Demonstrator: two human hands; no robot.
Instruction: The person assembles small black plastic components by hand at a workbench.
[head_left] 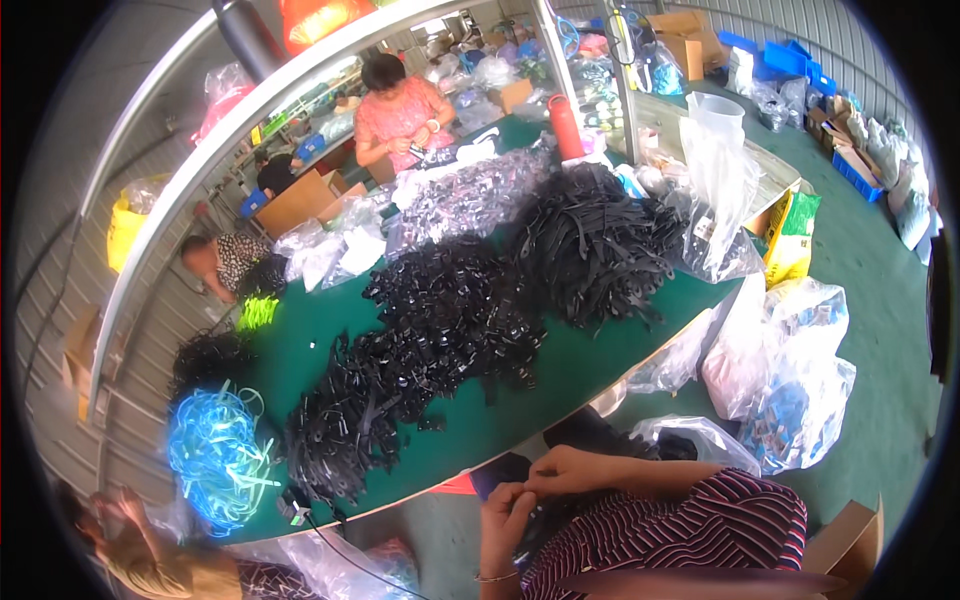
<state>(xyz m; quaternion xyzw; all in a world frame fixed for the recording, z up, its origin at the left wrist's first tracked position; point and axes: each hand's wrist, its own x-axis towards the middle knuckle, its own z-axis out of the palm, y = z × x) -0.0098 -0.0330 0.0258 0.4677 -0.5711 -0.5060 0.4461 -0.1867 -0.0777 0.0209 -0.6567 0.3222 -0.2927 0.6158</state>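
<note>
Low in the head view, my left hand [508, 515] is raised off the table edge with its fingers pinched. My right hand [566, 472] meets it from the right, fingertips closed against the left ones. Anything between them is too small or hidden to name. Beyond my hands stretches a green table [570, 365]. A long heap of small black parts [450, 310] lies across it, running into black straps [345, 430] at the near left. A larger bundle of black straps [595, 245] sits farther right.
Blue ribbons [222, 455] are piled at the table's left end, near bright green strips [258, 313]. Filled clear bags [800, 390] stand on the floor to my right. A red bottle [565, 127] stands at the far side. Several people work around the table, one in pink [400, 115].
</note>
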